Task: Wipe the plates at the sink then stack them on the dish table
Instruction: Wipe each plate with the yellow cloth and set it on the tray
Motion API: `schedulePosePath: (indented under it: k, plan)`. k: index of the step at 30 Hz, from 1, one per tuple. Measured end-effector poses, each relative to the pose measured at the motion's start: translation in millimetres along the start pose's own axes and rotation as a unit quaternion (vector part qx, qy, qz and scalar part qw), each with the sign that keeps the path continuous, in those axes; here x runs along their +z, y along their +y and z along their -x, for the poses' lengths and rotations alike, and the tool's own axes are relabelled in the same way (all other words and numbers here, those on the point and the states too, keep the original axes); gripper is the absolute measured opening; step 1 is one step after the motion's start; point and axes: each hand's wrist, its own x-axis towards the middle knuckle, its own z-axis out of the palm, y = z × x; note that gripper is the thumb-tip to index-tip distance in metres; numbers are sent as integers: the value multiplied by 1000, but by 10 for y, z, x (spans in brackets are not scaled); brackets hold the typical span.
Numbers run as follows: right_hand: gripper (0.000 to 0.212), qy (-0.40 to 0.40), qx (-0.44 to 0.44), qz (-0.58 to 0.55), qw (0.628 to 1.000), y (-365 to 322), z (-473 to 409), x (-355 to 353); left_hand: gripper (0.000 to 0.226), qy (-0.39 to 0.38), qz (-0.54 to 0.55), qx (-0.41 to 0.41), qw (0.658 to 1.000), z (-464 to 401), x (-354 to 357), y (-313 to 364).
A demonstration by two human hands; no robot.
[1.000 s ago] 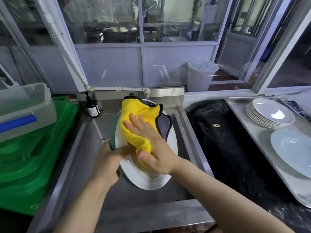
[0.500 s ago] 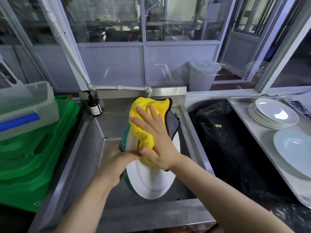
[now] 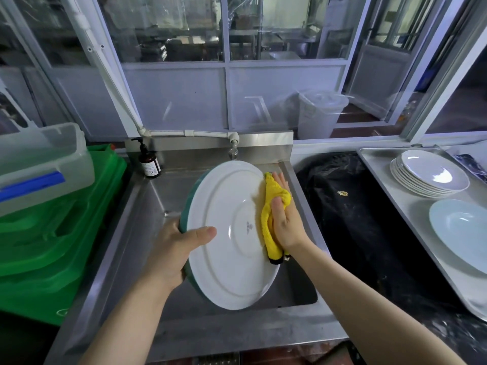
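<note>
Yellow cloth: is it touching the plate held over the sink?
Touching. The head view shows the cloth pressed against the plate's right edge by the right hand, with no gap visible between them.

Two bare forearms — no sleeves; left hand point(image 3: 174, 248) and right hand point(image 3: 286, 219) ungloved, ringless.

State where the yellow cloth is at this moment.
In the head view, the yellow cloth sits over the sink, gripped by the right hand against the right edge of the white plate.
</note>
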Motion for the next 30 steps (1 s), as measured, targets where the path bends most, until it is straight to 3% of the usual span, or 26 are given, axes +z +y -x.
schedulePosePath:
  k: [5,11,15,18,22,25,30]
  plan:
    - [67,-45,0,22,999,75,247,49,40,58,39,1,998,-68,-77,-49]
    - [57,-78,-1,-37,996,-148,452,229,31,85,29,14,996,-100,-71,-99]
    - [73,-104,-57,-32,992,-358,527,292,59,104,37,7,994,-112,-57,-106]
    - [78,-133,-124,-37,983,-499,539,332,56,112,40,12,993,-129,-36,-128]
    - [85,-149,-116,-53,981,-685,494,386,54,128,60,24,990,-145,4,-180]
    - [82,-185,-158,-12,970,-745,531,433,39,135,93,24,986,-150,-24,-202]
    - [75,-192,-214,94,953,-746,573,571,43,164,117,16,979,-148,-60,-199]
